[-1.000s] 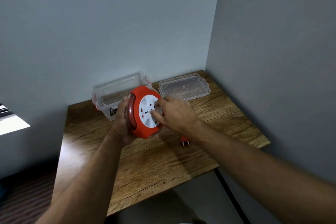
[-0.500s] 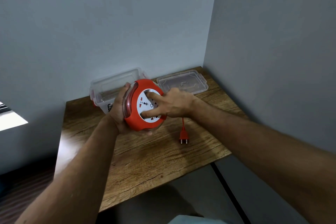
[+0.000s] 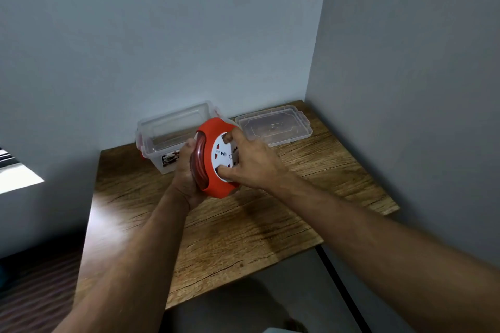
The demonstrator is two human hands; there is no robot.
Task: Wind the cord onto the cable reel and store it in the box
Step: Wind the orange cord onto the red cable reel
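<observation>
red reel (image 3: pixel 213 155) held upright above the table (image 3: pixel 243 230), at centre, white socket face (image 3: pixel 224 157) turned toward 4 o'clock. left hand (image 3: pixel 186 170) cupped round the back rim from 9 o'clock, fingers curled behind the housing, thumb near the top edge; grips firmly. right hand (image 3: pixel 254 162) laid on the white face from 3 o'clock, fingers bent, one fingertip at 12 o'clock of the disc and thumb tip pressed in at 6 o'clock, pinching the disc across its width. dark red cord (image 3: pixel 198 162) wound in coils between the two flanges, seen just right of the left fingers. free end and plug not visible. clear box (image 3: pixel 167 130) open on the table at 11 o'clock of the reel, just behind it. clear lid (image 3: pixel 273 126) lying flat at 2 o'clock, beside the box, near the corner of the walls.
</observation>
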